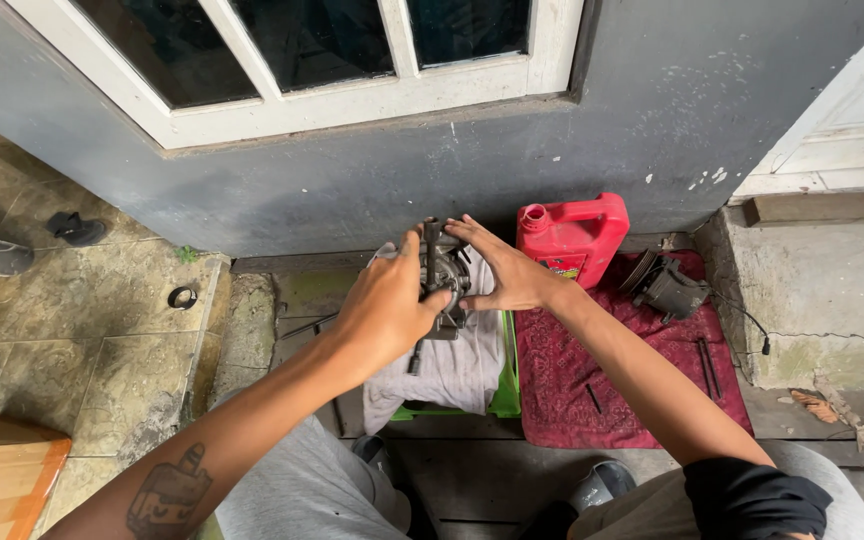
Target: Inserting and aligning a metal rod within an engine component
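Observation:
A grey metal engine part (443, 272) is held upright over a pale grey cloth (462, 370) that covers a green stool (505, 392). My left hand (384, 308) wraps around the part's left side, thumb raised by its top. On the right side rests my right hand (504, 272), fingers stretched across the upper edge of the part. A thin rod sticks down from the part below my left hand.
A red plastic jug (574, 236) stands against the grey wall. Beside it a dark red mat (602, 370) carries another dark metal part (668, 287) with a wire and several thin rods (708, 367). A black ring (182, 297) lies on the tiles at left.

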